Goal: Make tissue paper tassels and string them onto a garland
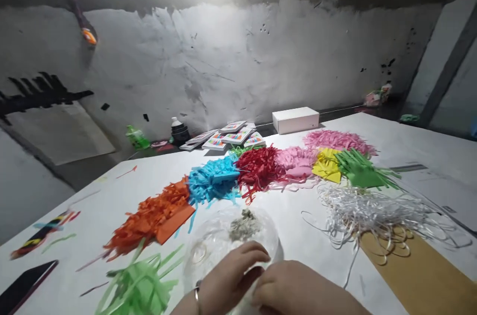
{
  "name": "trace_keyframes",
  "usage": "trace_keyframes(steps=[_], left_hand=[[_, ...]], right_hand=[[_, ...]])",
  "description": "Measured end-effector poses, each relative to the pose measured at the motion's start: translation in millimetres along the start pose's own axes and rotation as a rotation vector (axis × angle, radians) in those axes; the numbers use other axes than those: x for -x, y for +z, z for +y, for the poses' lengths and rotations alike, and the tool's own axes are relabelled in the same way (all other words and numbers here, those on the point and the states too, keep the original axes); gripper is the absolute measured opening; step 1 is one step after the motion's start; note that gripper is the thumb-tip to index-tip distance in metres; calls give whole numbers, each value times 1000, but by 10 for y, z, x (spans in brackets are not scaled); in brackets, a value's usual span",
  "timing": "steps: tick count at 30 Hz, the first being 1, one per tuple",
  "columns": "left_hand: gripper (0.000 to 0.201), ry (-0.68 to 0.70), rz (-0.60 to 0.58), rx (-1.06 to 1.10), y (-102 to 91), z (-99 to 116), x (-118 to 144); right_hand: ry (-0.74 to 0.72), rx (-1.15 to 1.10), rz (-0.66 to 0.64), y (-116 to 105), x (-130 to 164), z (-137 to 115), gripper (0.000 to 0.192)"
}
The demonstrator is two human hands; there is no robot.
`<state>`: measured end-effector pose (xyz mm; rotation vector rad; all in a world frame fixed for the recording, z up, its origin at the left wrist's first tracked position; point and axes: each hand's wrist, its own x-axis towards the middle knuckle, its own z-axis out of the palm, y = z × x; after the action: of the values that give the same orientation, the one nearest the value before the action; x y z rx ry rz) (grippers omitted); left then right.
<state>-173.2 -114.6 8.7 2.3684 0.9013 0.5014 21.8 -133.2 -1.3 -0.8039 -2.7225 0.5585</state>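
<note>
Left hand (234,275), right hand (292,285) curled at 6 o'clock; grip: can't tell. I'd pinch lightly, clear of grey crumbly clump (244,228) in round translucent plastic dish (213,230).

Light from above glaring on the grey wall (231,51), dim upper corners, hands (285,280) slightly blurred, wide-angle stretching at edges
</note>
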Motion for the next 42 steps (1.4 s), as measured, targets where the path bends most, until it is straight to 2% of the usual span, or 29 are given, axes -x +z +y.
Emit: trace_keyframes(steps=[2,4,8,9,11,13,16,19,22,25,28,32,34,37,39,41,42], left_hand=[[28,84,-92,-3,65,88,-410],[28,115,-82,-103,140,81,-941],[19,109,-46,-258,403,-128,-2292],[16,92,-29,-291,480,-198,-2622],[23,64,-12,-357,622,-338,-3178],[30,48,-12,-412,739,-469,-3545],[32,40,7,-469,864,-616,-3772],[39,47,82,-486,901,-661,-3814],[40,72,192,-454,798,-569,-3864],[19,111,305,-375,564,-355,-3946],[16,169,364,-244,274,-93,-3980],[11,210,368,-17,-74,212,-3812],[12,194,375,110,-211,347,-3597],[32,139,356,327,-374,581,-3073],[45,95,349,472,-470,765,-2587],[48,35,348,638,-568,940,-2016],[44,-44,336,871,-614,1008,-1711]], right_hand=[[182,3,68,-239,275,342,13],[362,36,145,-494,483,796,22],[728,187,251,-900,665,1832,24],[800,222,259,-956,677,2065,27],[896,274,250,-1005,683,2452,31],[932,307,223,-998,681,2722,33],[906,340,210,-982,684,2959,33],[826,351,282,-1069,711,3076,32],[697,329,442,-1254,756,3111,28],[581,259,684,-1445,786,3087,28],[519,114,919,-1606,790,3019,31],[399,-173,1040,-1835,798,2762,32],[327,-328,1036,-1946,810,2506,37],[233,-549,940,-2042,813,1990,44],[192,-665,850,-2041,794,1637,49],[152,-750,781,-1987,745,1354,58],[132,-780,755,-1938,703,1254,62]])
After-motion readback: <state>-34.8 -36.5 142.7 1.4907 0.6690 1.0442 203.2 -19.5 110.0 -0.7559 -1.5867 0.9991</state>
